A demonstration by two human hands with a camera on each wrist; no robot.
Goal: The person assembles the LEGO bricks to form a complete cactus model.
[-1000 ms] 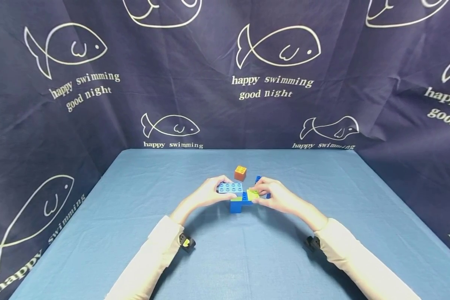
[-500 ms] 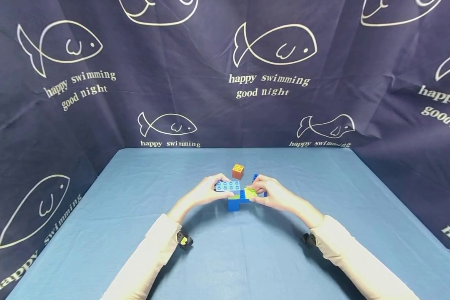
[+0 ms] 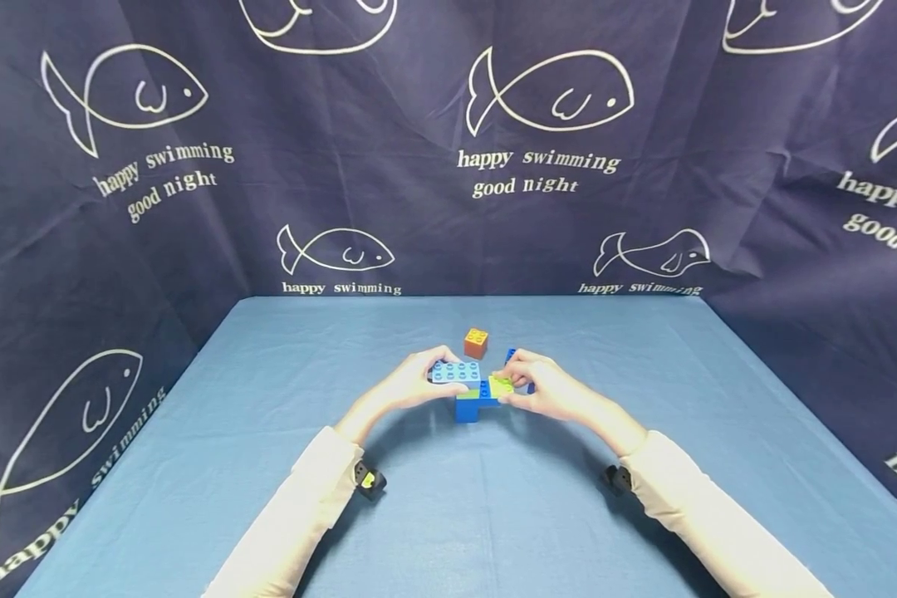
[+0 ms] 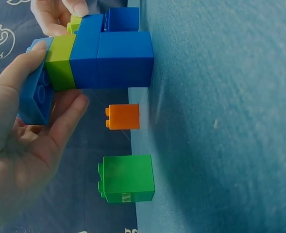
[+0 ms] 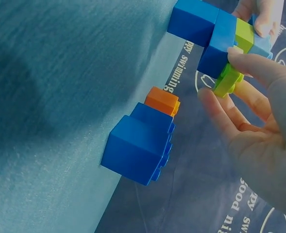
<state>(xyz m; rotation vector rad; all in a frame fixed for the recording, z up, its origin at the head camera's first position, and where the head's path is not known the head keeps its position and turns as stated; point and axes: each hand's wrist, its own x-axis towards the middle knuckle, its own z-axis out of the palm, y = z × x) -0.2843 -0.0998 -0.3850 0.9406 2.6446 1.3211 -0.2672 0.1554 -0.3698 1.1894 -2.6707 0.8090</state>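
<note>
My left hand (image 3: 419,380) grips a light blue brick (image 3: 456,374) with two rows of studs, thumb at the near side and fingers at the far side. That brick sits on a lime green brick (image 4: 61,62), which rests on a dark blue brick (image 4: 86,51). Under this lies another dark blue brick (image 4: 126,59) as a foot. My right hand (image 3: 547,387) pinches a flatter lime green brick (image 5: 228,80) at the right end of the dark blue brick. A bare stretch of blue studs shows between the two lime pieces in the head view.
An orange brick (image 3: 476,343) stands behind the built bricks on the blue cloth-covered table (image 3: 448,515). Dark blue bricks (image 5: 138,141) stand beyond my right hand, partly hidden in the head view. A green brick (image 4: 128,178) shows only in the left wrist view.
</note>
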